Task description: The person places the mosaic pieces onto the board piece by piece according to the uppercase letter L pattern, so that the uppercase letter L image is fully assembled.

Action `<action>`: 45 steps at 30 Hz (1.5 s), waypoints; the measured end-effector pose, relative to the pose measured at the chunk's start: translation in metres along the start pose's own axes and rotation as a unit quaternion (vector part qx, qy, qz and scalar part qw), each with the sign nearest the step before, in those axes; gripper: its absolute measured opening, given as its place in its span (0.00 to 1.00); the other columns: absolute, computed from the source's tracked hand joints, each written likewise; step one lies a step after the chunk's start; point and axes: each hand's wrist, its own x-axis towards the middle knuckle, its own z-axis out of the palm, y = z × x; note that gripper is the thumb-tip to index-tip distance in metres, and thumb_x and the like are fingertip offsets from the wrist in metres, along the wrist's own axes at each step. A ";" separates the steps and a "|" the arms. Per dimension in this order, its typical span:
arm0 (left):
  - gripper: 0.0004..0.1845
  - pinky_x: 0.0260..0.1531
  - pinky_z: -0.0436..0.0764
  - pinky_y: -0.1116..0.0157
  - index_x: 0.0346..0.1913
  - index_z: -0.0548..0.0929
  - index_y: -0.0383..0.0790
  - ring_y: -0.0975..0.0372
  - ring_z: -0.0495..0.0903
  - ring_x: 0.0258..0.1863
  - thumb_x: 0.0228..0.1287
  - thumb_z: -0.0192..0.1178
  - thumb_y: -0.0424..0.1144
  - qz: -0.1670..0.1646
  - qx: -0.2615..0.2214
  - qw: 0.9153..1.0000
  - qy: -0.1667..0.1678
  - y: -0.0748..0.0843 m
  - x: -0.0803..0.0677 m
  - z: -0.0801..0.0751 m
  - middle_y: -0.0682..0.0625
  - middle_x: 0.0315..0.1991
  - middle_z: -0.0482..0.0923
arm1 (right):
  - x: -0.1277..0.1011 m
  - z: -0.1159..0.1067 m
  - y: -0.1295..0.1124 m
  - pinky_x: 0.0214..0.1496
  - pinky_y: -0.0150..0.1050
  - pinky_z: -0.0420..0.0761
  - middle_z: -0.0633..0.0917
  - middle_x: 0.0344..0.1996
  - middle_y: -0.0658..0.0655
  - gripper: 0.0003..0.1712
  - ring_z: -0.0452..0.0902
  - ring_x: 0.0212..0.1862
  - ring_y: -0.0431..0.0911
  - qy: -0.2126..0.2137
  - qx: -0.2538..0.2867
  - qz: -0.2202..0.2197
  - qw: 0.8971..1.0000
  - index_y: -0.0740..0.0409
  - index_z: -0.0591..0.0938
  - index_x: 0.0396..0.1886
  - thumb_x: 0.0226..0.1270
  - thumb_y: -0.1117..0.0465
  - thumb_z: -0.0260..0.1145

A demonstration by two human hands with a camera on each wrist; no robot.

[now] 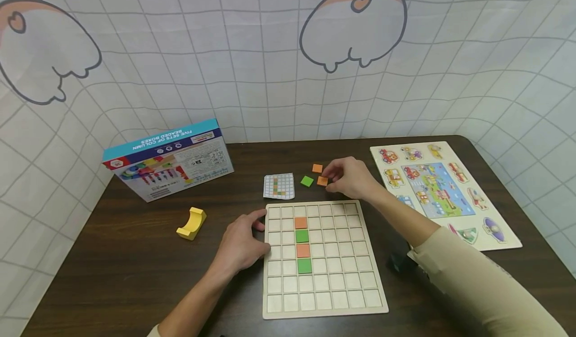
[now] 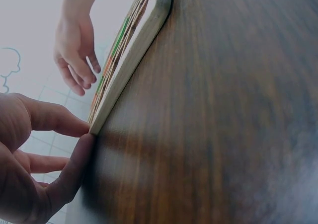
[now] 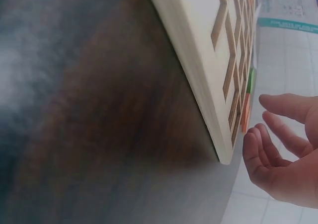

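Note:
A square wooden grid board (image 1: 326,312) lies on the table with a column of orange and green tiles, the lowest a green tile (image 1: 304,266). My left hand (image 1: 243,240) touches the board's left edge, thumb and fingers spread along it. Beyond the board's far edge, my right hand (image 1: 353,178) reaches to a loose orange tile (image 1: 321,181), its fingertips beside it. In the right wrist view, a gap shows between thumb and fingers. Another orange tile (image 1: 317,168) and a loose green tile (image 1: 307,181) lie close by. Left of them is a pattern card (image 1: 279,186).
A blue-topped cardboard box (image 1: 171,159) stands at the back left. In front of it sits a yellow curved block (image 1: 192,223). A picture puzzle board (image 1: 445,197) lies at the right, partly behind my right forearm. A tiled-print curtain (image 1: 270,77) hangs behind the table.

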 end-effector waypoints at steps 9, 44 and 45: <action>0.42 0.37 0.71 0.61 0.70 0.78 0.41 0.53 0.74 0.42 0.44 0.74 0.27 0.002 -0.004 1.000 0.000 -0.001 0.001 0.001 0.48 0.43 0.80 | 0.009 0.001 0.001 0.53 0.46 0.78 0.87 0.43 0.58 0.15 0.80 0.45 0.49 -0.008 -0.006 0.014 1.000 0.59 0.88 0.47 0.59 0.67 0.77; 0.42 0.37 0.71 0.60 0.70 0.78 0.41 0.53 0.74 0.41 0.45 0.74 0.27 0.003 -0.007 1.000 -0.001 0.000 -0.001 -0.001 0.47 0.43 0.80 | 0.022 0.008 0.002 0.50 0.44 0.79 0.87 0.40 0.57 0.14 0.79 0.45 0.50 -0.023 -0.018 0.014 0.999 0.59 0.89 0.45 0.58 0.67 0.77; 0.42 0.37 0.71 0.60 0.70 0.78 0.41 0.53 0.74 0.41 0.44 0.74 0.27 0.003 -0.006 1.000 0.000 0.000 -0.001 -0.001 0.47 0.43 0.80 | 0.022 0.008 0.002 0.50 0.44 0.79 0.87 0.40 0.56 0.14 0.79 0.45 0.50 -0.022 -0.019 0.012 1.000 0.60 0.89 0.45 0.58 0.67 0.77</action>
